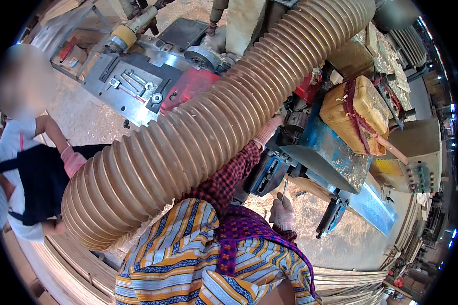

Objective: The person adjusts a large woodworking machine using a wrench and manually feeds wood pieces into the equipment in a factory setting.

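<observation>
My left hand (270,129), in a pale pink glove, reaches forward beside the ribbed hose against the machine's metal parts. Its fingers are mostly hidden by the hose and those parts. Lower and to the right is my right hand (282,214), also gloved, closed around a slim metal tool (285,189) that points up toward the machine. The tool's kind does not show clearly. Between the two hands sits a blue and black slotted machine bracket (267,174). A dark curved metal guard (320,161) stands to the right of it.
A large brown ribbed hose (188,129) crosses the view diagonally. Wrenches (137,80) lie on a metal plate at upper left. A yellow plastic container (356,114) rests on the blue machine. A person (28,173) stands at left, near the hose. Wood shavings cover the floor.
</observation>
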